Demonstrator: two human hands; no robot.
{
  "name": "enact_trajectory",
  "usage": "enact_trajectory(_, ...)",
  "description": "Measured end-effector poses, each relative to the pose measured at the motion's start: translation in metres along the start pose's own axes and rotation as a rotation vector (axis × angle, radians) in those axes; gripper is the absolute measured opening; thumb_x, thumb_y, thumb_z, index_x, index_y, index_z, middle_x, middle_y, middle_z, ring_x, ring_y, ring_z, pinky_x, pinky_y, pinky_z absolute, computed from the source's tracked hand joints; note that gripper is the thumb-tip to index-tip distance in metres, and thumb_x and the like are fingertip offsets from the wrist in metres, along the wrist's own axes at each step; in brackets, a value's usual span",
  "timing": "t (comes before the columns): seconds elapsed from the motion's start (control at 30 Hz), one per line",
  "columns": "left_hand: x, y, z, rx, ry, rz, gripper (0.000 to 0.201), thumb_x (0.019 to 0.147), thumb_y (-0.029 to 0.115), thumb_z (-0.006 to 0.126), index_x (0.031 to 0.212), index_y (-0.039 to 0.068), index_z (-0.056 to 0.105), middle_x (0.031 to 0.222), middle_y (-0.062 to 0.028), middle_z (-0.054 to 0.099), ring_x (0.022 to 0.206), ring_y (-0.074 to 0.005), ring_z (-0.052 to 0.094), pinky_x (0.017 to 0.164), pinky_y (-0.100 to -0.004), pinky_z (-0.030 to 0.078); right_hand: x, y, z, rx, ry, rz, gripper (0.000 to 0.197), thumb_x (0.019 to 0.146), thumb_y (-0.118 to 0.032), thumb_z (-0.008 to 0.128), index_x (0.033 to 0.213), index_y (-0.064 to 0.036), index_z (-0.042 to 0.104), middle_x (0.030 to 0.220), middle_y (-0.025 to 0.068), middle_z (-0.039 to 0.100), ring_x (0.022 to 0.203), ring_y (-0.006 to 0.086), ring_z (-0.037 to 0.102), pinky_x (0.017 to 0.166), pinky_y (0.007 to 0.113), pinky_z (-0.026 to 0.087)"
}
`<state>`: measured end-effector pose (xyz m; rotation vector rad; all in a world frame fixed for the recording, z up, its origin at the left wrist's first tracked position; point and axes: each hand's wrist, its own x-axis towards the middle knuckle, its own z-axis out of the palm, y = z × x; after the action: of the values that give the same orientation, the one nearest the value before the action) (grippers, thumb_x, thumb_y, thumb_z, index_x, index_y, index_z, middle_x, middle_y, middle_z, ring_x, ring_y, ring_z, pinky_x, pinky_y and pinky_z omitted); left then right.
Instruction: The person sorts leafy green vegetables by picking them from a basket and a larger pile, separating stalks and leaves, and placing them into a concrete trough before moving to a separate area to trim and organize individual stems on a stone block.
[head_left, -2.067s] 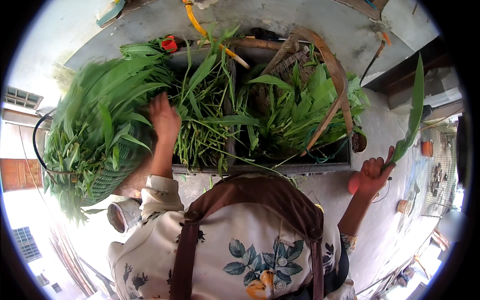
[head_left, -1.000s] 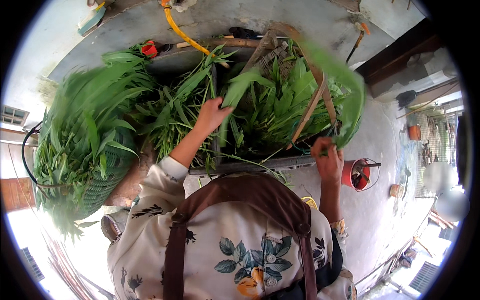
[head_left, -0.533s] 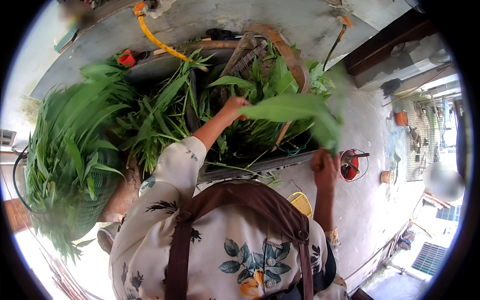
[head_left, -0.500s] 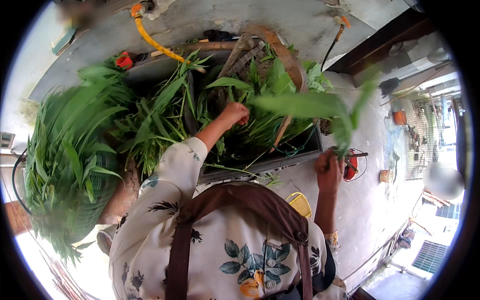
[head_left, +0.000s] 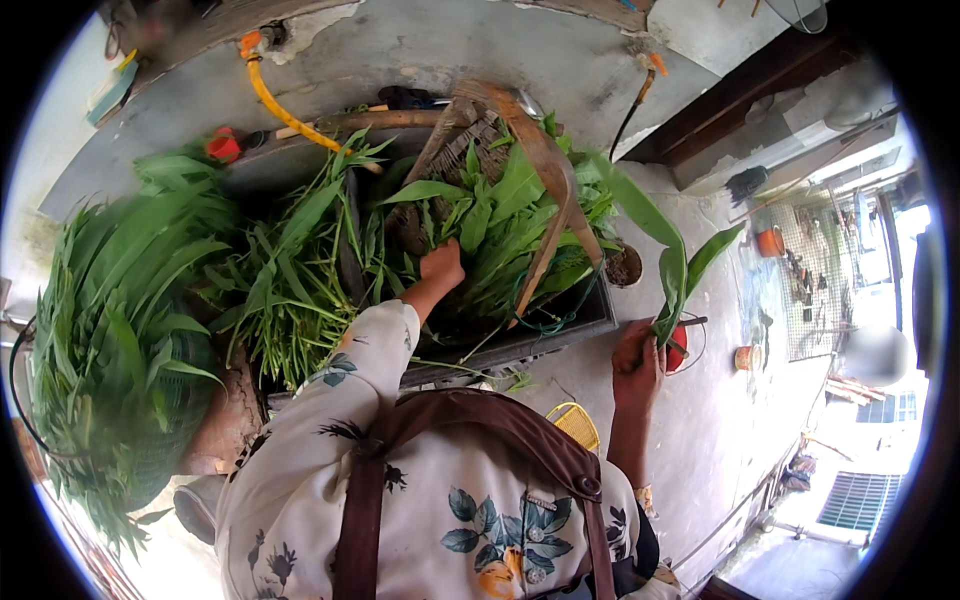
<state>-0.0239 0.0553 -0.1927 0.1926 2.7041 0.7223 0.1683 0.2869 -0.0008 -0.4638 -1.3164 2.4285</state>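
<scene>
In my right hand (head_left: 640, 362), closed at my right side, a leafy green stalk (head_left: 672, 285) stands up with several broad long leaves. My left hand (head_left: 442, 266) reaches over a dark rectangular trough (head_left: 560, 337) and is curled among the greens there; whatever its fingers hold is hidden. Cut green leaves (head_left: 495, 230) fill the trough beyond that hand. Left of the forearm lies a heap of leafy stems (head_left: 300, 300), cut ends toward me. An angled wooden frame (head_left: 535, 140) leans over the trough.
A large pile of long leaves (head_left: 110, 300) bulges over a green mesh basket at the left. A yellow hose (head_left: 275, 105) hangs from the wall tap. Behind my right hand stands a red bucket (head_left: 677, 350). A yellow woven item (head_left: 575, 427) lies beside the trough.
The leafy stalk in my right hand has swung from leaning left to standing more upright. My left hand has gone lower into the greens. The whole view has shifted slightly.
</scene>
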Motion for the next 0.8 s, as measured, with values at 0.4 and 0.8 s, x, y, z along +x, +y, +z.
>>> enact_trajectory(0.4, -0.093, -0.101, -0.161, -1.577, -0.191, -0.308, 0.016, 0.072, 0.010, 0.041, 0.084, 0.002, 0.049, 0.053, 0.0025, 0.035, 0.037, -0.0045, 0.024, 0.032, -0.0185, 0.018, 0.006, 0.020, 0.018, 0.091, -0.208, 0.025, 0.015, 0.085, -0.020, 0.045, 0.087, -0.0050, 0.045, 0.058, 0.0014, 0.038, 0.047, 0.0093, 0.032, 0.042, 0.023, 0.025)
enact_trajectory(0.8, -0.272, -0.082, -0.120, -2.037, -0.463, -0.011, 0.026, 0.083, 0.014, 0.043, 0.102, -0.002, 0.045, 0.059, 0.0001, 0.037, 0.040, -0.0062, 0.029, 0.034, -0.0181, 0.021, -0.036, 0.045, 0.082, 0.220, -0.775, 0.233, 0.013, 0.082, -0.013, 0.048, 0.093, -0.0069, 0.050, 0.058, 0.0018, 0.039, 0.050, 0.0117, 0.034, 0.049, 0.027, 0.029)
